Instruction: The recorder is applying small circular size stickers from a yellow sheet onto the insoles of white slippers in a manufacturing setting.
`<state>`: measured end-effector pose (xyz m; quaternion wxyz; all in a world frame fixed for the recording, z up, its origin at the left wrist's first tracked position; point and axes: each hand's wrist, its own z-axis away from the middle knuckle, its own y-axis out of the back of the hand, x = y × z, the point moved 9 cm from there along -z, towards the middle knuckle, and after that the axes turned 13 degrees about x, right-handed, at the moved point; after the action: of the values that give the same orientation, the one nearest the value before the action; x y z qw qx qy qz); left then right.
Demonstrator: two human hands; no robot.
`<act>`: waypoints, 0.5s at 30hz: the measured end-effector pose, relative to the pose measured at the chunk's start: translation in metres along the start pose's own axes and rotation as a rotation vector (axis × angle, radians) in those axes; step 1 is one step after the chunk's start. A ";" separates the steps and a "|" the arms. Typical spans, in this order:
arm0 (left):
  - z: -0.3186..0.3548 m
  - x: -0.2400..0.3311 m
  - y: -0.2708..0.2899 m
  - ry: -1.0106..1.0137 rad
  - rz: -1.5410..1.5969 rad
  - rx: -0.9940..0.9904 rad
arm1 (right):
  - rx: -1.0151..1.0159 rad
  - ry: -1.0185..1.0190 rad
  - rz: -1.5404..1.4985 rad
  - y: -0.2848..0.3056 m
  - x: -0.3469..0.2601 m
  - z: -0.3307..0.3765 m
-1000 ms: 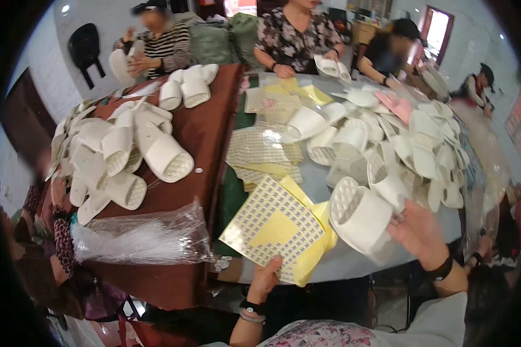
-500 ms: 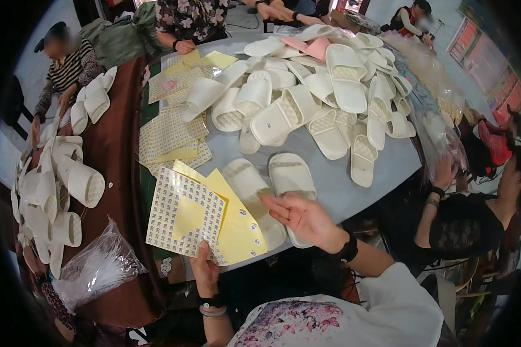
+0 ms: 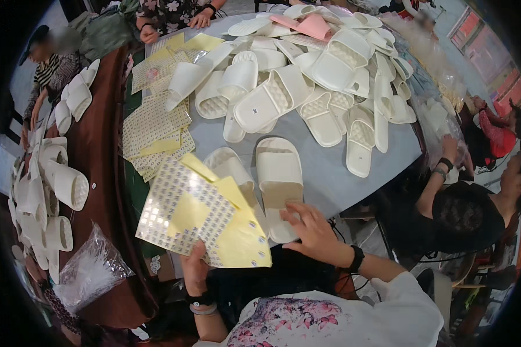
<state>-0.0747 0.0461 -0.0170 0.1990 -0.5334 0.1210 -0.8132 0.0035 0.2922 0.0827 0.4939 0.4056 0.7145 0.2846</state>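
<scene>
My left hand point(image 3: 194, 270) grips a few yellow sticker sheets point(image 3: 171, 217) by their lower edge, thumb on top. Rows of small printed labels cover the top sheet, apart from a bare yellow patch. Beside the sheets, a pair of white slippers lies at the near table edge, toes pointing away. The sheets partly cover the left slipper point(image 3: 230, 166). Over the heel half of the right slipper point(image 3: 279, 168) is my right hand point(image 3: 319, 236), fingers bent and spread, fingertips at its footbed. No sticker shows on those fingers.
A heap of white slippers point(image 3: 272, 101) with a pink slipper point(image 3: 312, 26) fills the far table. More label sheets point(image 3: 156, 124) lie at the left. A brown-covered table point(image 3: 113, 173) holds slippers and a clear plastic bag point(image 3: 92, 269). Co-workers sit or stand around.
My right hand has moved from between the two slippers onto the right slipper's heel half. The sheets in my left hand have shifted slightly left. The view has turned a little.
</scene>
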 end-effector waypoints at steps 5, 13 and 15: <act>0.009 -0.014 -0.021 0.044 -0.319 -0.058 | -0.005 -0.022 -0.056 0.004 0.021 -0.006; 0.009 -0.036 -0.039 0.168 -0.474 -0.167 | 0.220 -0.122 -0.157 0.011 0.037 -0.020; 0.002 -0.036 -0.025 0.110 -0.458 -0.130 | 0.253 -0.168 -0.107 0.010 0.039 -0.017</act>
<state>-0.0649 0.0849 -0.0351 -0.0324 -0.5133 0.0596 -0.8555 -0.0168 0.3306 0.0781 0.5114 0.4484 0.7213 0.1307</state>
